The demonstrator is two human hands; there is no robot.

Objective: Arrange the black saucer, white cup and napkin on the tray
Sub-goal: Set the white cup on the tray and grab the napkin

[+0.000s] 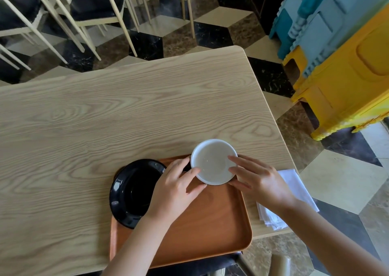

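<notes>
An empty white cup (212,160) is at the far right corner of the orange-brown tray (210,223); whether it rests on the tray or is lifted I cannot tell. My left hand (176,189) grips its left side and my right hand (259,181) grips its right side. The black saucer (132,189) lies on the tray's left end, overhanging its left edge, partly hidden under my left wrist. A folded white napkin (294,183) lies on the table to the right of the tray, partly under my right forearm.
The tray sits at the near edge of a light wooden table (126,117). Pale chairs (94,8) stand beyond the table's far side. Stacked blue and yellow plastic stools (336,54) stand on the patterned floor at the right.
</notes>
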